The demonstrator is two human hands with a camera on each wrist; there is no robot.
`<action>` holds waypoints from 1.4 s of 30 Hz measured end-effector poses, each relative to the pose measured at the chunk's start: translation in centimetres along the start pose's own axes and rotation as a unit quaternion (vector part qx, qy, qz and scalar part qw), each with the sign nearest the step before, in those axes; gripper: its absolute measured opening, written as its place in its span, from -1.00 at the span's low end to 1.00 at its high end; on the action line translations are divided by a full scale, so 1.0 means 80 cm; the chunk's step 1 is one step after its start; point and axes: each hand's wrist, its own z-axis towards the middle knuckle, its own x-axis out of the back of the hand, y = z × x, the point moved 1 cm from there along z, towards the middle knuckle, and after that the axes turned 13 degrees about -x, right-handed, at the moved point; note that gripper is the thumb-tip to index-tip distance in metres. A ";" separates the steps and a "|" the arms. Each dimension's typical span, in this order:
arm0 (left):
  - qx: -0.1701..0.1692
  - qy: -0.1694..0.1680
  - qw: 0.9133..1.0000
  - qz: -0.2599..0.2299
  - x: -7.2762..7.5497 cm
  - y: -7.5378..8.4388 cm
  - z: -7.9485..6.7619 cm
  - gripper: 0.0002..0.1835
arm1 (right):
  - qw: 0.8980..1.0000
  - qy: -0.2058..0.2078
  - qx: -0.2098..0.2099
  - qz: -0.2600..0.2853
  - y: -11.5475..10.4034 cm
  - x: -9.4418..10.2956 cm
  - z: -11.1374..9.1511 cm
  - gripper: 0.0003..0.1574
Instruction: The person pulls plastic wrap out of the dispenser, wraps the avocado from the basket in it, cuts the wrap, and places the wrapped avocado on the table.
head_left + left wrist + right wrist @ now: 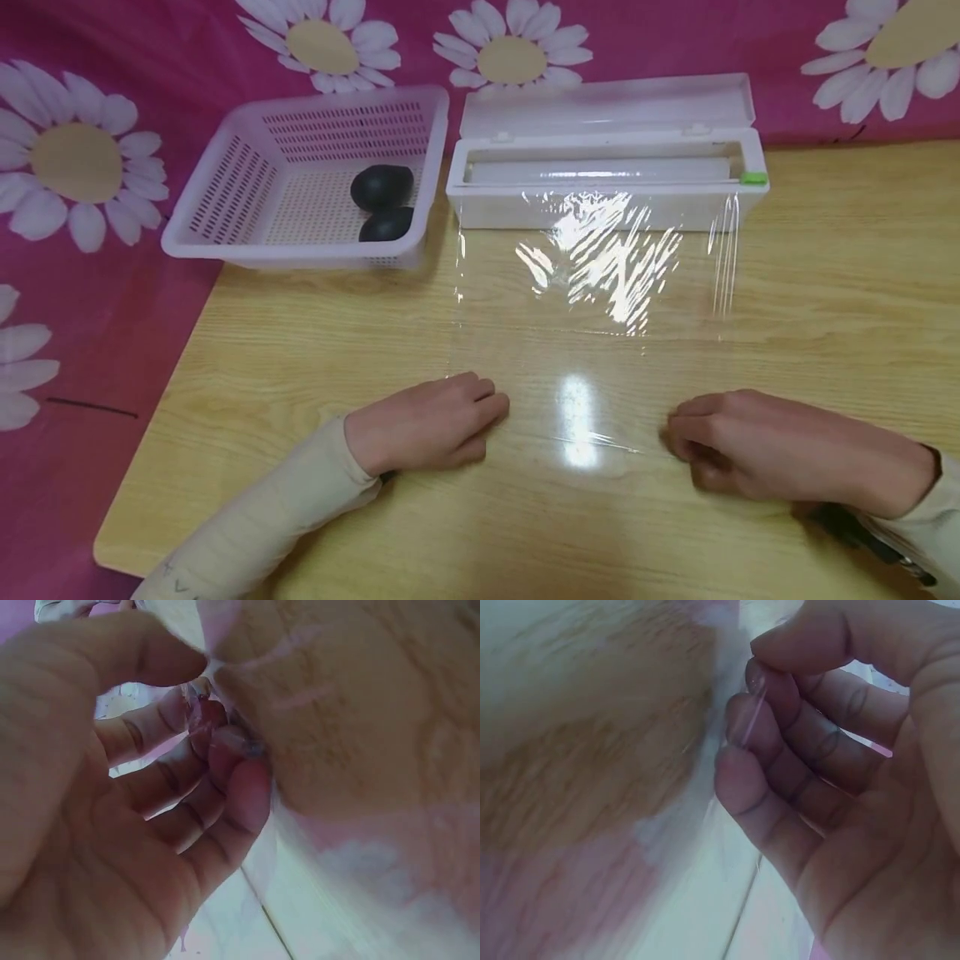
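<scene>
A sheet of clear cling film (592, 333) stretches from the roll (600, 170) in a white dispenser box (600, 207) toward me. My left hand (431, 423) pinches its near left corner; in the left wrist view the thumb (161, 656) meets the curled fingertips (247, 791) with film over them. At the near right corner my right hand (780, 446) pinches the film, and the right wrist view shows a fold of it across the fingertips (742, 780). Wrinkles and bright glare cover the film near the box. The box's lid (607, 108) stands raised at the back.
Left of the box stands a white perforated basket (300, 250) holding two dark, rounded things (382, 187). A green piece (753, 178) sits at the box's right front edge. Behind the wooden table (847, 317) hangs a pink cloth with white flowers (637, 25).
</scene>
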 end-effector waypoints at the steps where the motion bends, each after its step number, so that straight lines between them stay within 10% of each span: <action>1: 0.000 0.003 1.000 -0.002 0.000 0.000 0.000 -0.95 | 1.000 0.002 0.004 0.000 0.001 0.000 -0.001 -0.48; 42: -0.016 0.015 0.997 0.070 -0.002 0.014 -0.017 -0.85 | 0.996 0.067 0.008 -0.059 0.007 -0.004 -0.011 -0.58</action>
